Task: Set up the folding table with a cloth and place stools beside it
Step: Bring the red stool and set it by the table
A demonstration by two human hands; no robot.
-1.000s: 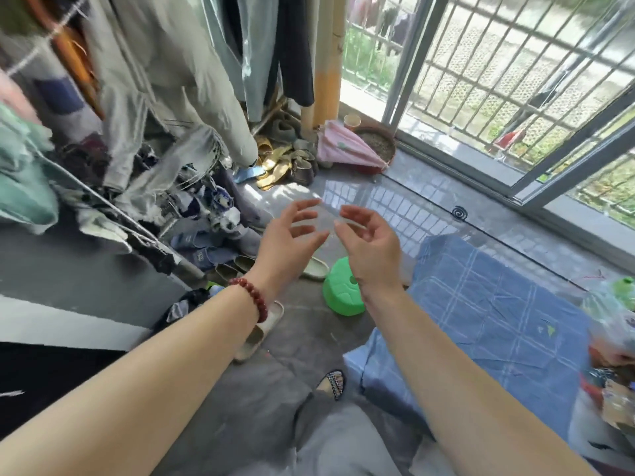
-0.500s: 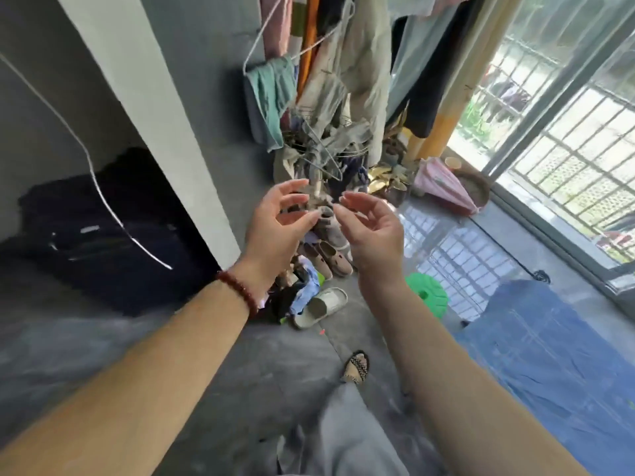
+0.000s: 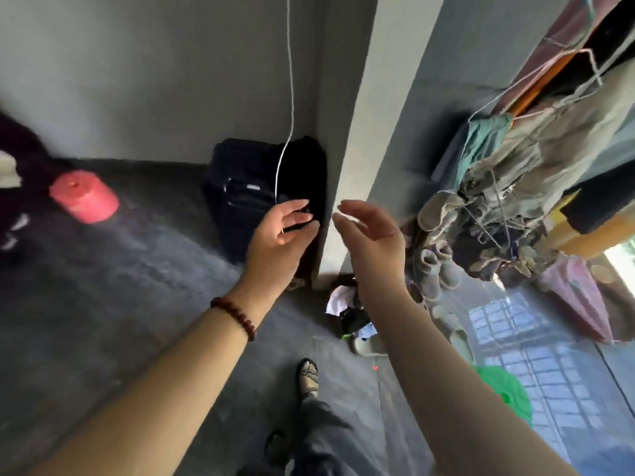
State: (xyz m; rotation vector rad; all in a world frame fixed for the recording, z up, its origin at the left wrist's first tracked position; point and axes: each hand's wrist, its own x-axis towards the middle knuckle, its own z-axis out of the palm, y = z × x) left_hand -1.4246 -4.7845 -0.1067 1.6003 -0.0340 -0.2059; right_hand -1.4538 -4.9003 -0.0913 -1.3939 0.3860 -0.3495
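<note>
- Swung leftward since half a second ago, the head view now takes in a dark grey concrete floor [image 3: 103,304] and grey wall corner, while the blue checked cloth seen earlier on the folding table has dropped out of frame.
- Both bare hands are raised in front of the person, close together but not touching: the left hand [image 3: 281,238], with a dark red beaded bracelet [image 3: 235,317] on its wrist, has its fingers loosely spread and holds nothing; the right hand [image 3: 372,242] is likewise spread and empty, palm turned towards the left one.
- Beyond the left hand stands a black wheeled suitcase [image 3: 247,194] against the wall, with a thin white cord [image 3: 290,97] hanging down in front of it to the left hand's fingertips; whether it touches them cannot be told.
- Far to the left of the left hand sits a squat red plastic stool [image 3: 84,197] on the floor.
- Below and to the right of the right forearm, a round green plastic stool [image 3: 505,393] lies on the sunlit floor.
- Right of the right hand hangs a rack of drab clothes [image 3: 522,159] above piled shoes [image 3: 436,269].
- Beneath the hands, a patterned sandal [image 3: 309,376] on the person's foot is planted on the floor.
</note>
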